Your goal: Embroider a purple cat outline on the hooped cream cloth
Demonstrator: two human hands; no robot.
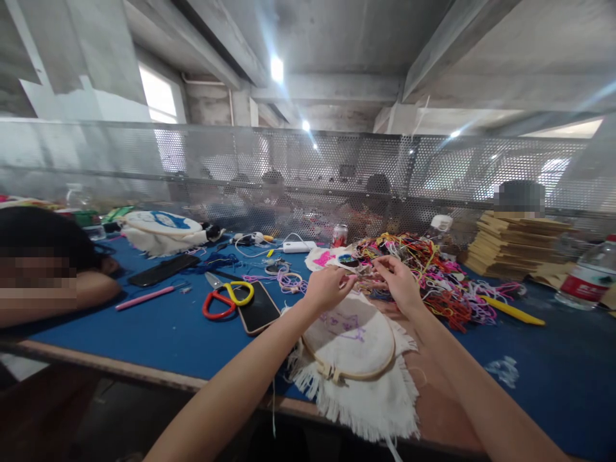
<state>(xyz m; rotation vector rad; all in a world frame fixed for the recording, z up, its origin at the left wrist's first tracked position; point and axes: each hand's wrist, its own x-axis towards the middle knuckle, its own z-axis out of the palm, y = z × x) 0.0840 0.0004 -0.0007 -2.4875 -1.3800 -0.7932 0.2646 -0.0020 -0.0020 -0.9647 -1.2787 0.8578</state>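
Observation:
My left hand and my right hand meet above the far edge of a wooden embroidery hoop. The hoop holds fringed cream cloth with purple stitching and lies on the blue table near its front edge. Both hands pinch fine thread between their fingertips. Just beyond them lies a tangled heap of coloured threads.
Scissors with red and yellow handles lie on a phone to the left. A pink pen, a second hoop, a yellow tool, stacked cardboard and a water bottle surround the work. A person's arm rests at far left. Mesh screen behind.

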